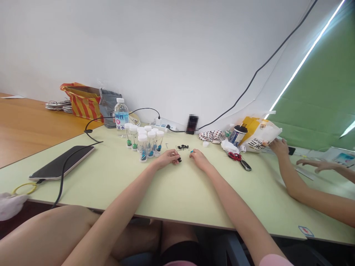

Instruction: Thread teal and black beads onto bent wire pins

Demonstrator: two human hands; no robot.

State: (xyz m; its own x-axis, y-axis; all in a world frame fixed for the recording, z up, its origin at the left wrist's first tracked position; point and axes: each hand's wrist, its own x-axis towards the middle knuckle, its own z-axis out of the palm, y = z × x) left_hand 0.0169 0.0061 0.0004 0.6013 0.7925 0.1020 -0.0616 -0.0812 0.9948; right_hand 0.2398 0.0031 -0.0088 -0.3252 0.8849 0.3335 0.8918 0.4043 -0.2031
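Note:
My left hand (168, 158) is closed over the table around a small black part (179, 160), and a thin wire-like pin sticks up by its fingertips. A short gap to the right, my right hand (199, 159) pinches a small blue piece (192, 151); its exact kind is too small to tell. Just beyond both hands lies a cluster of small black parts (183, 147). To the left stand several clear tubes (142, 149) with white caps, holding blue or green pieces on thin stems. A small white cap (205, 144) lies to the right of the black parts.
A water bottle (121, 116), a tablet (62, 162) with a cable and a striped bag (83, 101) are at left. A blurred phone-like object (192, 124) leans at the wall. At right are a cup (237, 136), a food bag (259, 135), a folding knife-like object (245, 165) and another person's arms (302, 188).

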